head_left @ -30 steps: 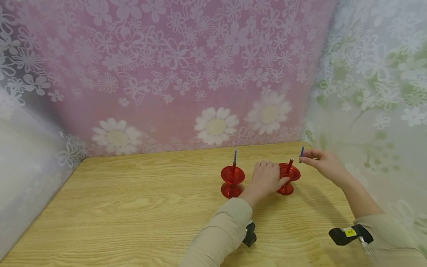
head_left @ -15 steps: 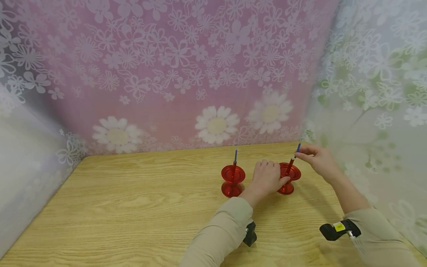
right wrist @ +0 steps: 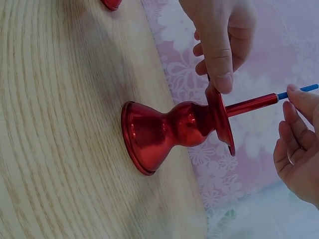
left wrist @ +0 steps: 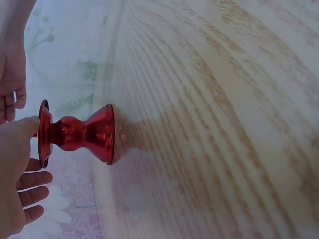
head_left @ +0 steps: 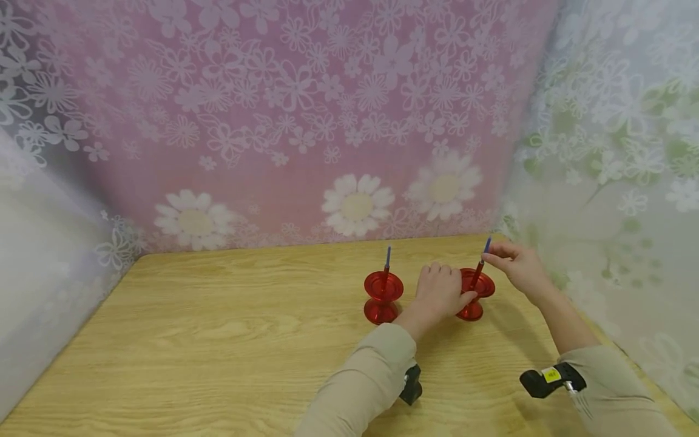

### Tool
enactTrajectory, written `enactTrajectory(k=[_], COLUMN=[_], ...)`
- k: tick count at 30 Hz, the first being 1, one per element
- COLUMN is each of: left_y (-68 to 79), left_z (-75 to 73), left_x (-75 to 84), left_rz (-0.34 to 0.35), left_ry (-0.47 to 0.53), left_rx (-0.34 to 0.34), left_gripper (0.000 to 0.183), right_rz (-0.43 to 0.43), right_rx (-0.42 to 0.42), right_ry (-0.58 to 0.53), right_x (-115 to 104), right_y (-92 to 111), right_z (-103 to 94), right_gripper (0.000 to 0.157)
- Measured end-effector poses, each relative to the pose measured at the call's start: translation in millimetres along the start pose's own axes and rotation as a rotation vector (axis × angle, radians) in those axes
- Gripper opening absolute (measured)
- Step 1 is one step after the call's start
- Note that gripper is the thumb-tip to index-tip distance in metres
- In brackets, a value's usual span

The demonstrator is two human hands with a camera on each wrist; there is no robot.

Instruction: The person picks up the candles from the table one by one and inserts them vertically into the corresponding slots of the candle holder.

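Note:
A shiny red candlestick (head_left: 471, 311) stands on the wooden table, its dish tilted slightly in the head view. My left hand (head_left: 439, 292) grips the dish's rim, thumb on top, as the right wrist view shows. From the dish rises a thin red tube (right wrist: 251, 104). Between thumb and forefinger my right hand (head_left: 521, 271) pinches a slim blue candle (right wrist: 310, 88), whose lower end meets the tube's mouth; how deep it sits I cannot tell. To the left is a second red candlestick (head_left: 381, 311) with a blue candle (head_left: 388, 257) upright in it.
The pale wooden table (head_left: 218, 340) reaches back to a pink flowered curtain (head_left: 284, 152). A whitish flowered curtain (head_left: 611, 243) hangs close beside the right arm. Black wrist-camera mounts (head_left: 540, 383) stick out from both sleeves.
My right hand has moved left with the blue candle, from beside the right candlestick to the top of its tube. The left hand has stayed on the dish.

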State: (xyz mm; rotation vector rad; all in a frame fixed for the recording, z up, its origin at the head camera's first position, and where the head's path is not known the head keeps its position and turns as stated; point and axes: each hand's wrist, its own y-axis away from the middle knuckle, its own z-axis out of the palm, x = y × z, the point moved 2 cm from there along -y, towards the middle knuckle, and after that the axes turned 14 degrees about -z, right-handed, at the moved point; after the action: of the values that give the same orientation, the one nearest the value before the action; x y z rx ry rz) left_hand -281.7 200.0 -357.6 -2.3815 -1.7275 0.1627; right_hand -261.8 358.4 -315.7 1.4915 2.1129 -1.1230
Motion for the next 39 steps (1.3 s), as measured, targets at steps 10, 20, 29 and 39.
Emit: enactTrajectory(k=[10, 20, 29, 39], left_y=[-0.7, -1.6, -1.0, -2.5], left_z=[0.6, 0.5, -0.3, -1.8], left_x=[8.8, 10.5, 6.6, 1.0], left_rz=[0.001, 0.002, -0.007, -0.004], left_ry=[-0.023, -0.017, -0.02, -0.019], left_rx=[-0.031, -0.011, -0.022, -0.003], left_gripper=[0.054, 0.052, 0.053, 0.052], right_rz=[0.003, -0.038, -0.084, -0.061], right_rx=[0.055, 0.1, 0.11, 0.08], right_ry=[0.041, 0.073, 0.115, 0.137], right_x=[7, 6, 2, 0], right_y=[10, 12, 11, 7], right_z=[-0.8, -2.4, 2.4, 7.0], right_gripper=[0.05, 0.041, 0.037, 0.039])
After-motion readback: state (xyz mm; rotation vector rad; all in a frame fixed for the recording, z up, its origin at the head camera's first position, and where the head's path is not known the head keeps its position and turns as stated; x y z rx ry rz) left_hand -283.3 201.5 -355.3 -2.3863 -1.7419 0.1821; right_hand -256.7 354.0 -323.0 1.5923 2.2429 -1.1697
